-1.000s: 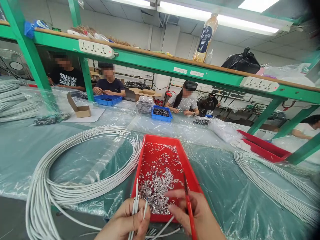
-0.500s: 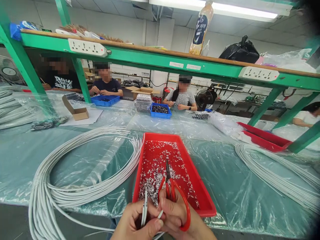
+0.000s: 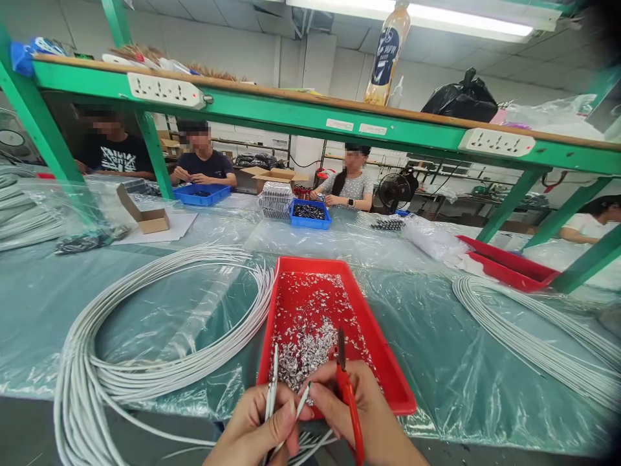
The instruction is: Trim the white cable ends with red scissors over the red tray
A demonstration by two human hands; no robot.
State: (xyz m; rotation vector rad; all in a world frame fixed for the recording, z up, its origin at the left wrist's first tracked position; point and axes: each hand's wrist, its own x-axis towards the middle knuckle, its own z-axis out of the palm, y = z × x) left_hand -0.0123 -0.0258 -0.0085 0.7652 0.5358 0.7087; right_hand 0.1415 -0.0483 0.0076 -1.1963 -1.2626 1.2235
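My left hand is closed around white cables, and a few of their ends stick up past its fingers. One cable end slants up between the two hands, with something small and dark at its tip. The fingertips of my right hand pinch that tip. Held in the same hand are red-handled scissors, dark blades pointing up. Beneath the hands lies a red tray with silvery foil scraps scattered over its floor. A large coil of white cable rests at the left.
Another white cable coil lies on the right, before a second red tray. A green shelf frame spans the table. Across it, several people work by blue trays. A small cardboard box stands back left.
The scissors have turned more upright and shifted right in my right hand. Its fingertips have moved onto the cable's tip, which now points higher.
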